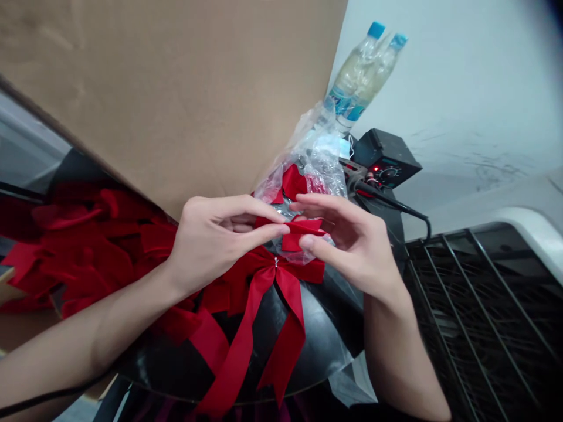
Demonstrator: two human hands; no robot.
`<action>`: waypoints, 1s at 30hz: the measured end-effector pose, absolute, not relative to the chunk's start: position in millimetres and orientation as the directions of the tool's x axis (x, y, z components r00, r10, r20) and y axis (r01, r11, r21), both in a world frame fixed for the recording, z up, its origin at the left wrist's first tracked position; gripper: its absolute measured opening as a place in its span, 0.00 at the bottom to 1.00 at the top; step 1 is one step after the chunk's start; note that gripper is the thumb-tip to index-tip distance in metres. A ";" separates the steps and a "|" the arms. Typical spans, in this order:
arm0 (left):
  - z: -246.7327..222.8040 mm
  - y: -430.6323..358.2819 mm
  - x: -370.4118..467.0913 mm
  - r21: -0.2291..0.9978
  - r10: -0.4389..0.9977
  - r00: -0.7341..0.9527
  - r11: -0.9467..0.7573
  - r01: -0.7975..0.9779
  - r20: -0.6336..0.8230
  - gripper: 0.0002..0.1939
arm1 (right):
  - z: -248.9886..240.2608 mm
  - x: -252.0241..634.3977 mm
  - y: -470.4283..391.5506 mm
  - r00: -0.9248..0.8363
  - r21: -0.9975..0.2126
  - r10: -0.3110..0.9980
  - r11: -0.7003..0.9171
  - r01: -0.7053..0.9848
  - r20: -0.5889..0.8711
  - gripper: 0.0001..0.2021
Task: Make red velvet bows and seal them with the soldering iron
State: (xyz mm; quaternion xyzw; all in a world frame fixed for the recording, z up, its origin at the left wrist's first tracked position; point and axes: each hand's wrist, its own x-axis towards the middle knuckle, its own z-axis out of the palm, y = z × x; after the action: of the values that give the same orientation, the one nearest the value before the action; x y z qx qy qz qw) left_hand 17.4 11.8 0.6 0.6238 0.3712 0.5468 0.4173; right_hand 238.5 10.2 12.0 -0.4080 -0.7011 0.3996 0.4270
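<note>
My left hand pinches a folded piece of red ribbon between thumb and fingertips. At the ribbon's other end is my right hand, its thumb against the lower edge and its fingers curved behind and above. Just below both hands, a red bow with a thin silvery tie at its centre and two long tails lies on a black round surface. More red bows are heaped to the left, partly behind my left forearm.
Clear plastic bags lie behind the hands. Two bottles with blue caps stand near a black box with a red light. A large cardboard sheet rises at the back left. A black wire grille is at the right.
</note>
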 end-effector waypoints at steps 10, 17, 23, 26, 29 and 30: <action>5.2 9.4 11.9 0.913 0.907 0.205 -0.394 0.109 0.367 0.15 | 30.9 241.3 7.5 -0.395 -0.787 0.879 0.436 0.436 0.268 0.02; 9.4 6.1 12.1 0.875 0.896 0.276 -0.416 0.246 0.348 0.09 | 33.3 242.5 -5.8 -0.386 -0.743 0.883 0.444 0.500 0.268 0.02; 17.2 6.4 12.3 0.887 0.885 0.376 -0.385 0.255 0.276 0.03 | 37.9 243.8 -19.4 -0.392 -0.650 0.877 0.472 0.595 0.279 0.04; 15.2 7.9 11.8 0.894 0.854 0.501 -0.108 0.434 -0.140 0.15 | 41.1 254.5 -32.4 -0.342 -0.608 0.896 0.444 0.659 0.284 0.03; 6.2 6.0 15.0 0.684 0.744 0.569 -0.211 0.698 -0.351 0.20 | 44.7 273.5 -50.4 -0.202 -0.602 0.931 0.351 0.717 0.303 0.02; 2.4 4.3 17.2 0.602 0.747 0.584 -0.318 0.733 -0.317 0.20 | 45.4 280.1 -56.5 -0.151 -0.605 0.937 0.321 0.728 0.315 0.02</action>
State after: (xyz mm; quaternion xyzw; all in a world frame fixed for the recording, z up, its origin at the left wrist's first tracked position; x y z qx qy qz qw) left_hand 17.2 4.3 2.4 0.8116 0.4557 0.0099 0.3654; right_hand 280.1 -56.5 45.4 -0.5610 -0.7421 0.1573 0.3315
